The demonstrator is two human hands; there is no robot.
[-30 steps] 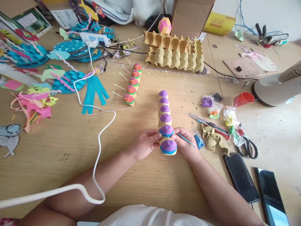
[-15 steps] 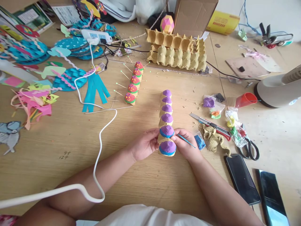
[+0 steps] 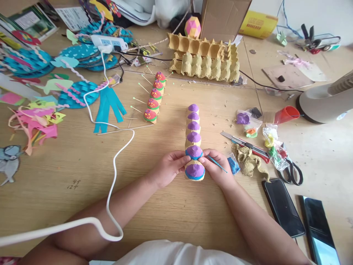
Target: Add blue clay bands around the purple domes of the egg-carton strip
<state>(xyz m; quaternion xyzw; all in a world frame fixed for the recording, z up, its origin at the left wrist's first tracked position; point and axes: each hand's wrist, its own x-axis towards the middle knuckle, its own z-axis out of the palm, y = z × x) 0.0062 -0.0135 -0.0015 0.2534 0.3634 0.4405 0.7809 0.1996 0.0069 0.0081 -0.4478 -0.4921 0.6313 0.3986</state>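
Observation:
An egg-carton strip [image 3: 193, 137] with purple domes runs away from me at the centre of the table. Blue bands edge its two nearest domes. My left hand [image 3: 171, 168] grips the strip's left side, thumb on the blue band of the second-nearest dome. On the right side my right hand [image 3: 217, 170] presses its thumb and finger at the same band, with a thin blue tool [image 3: 217, 164] held between the fingers. A blue clay bag [image 3: 234, 165] lies just right of that hand.
A red-and-green caterpillar strip [image 3: 153, 98] stands behind to the left. A white cable [image 3: 114, 154] crosses the left side. Right are a cutter [image 3: 248, 145], scissors [image 3: 294, 173] and a phone [image 3: 284, 208]. Egg cartons [image 3: 209, 68] lie at the back.
My left thumb has moved right onto the blue band of the second-nearest dome. The whole view has shifted slightly; both hands remain at the strip.

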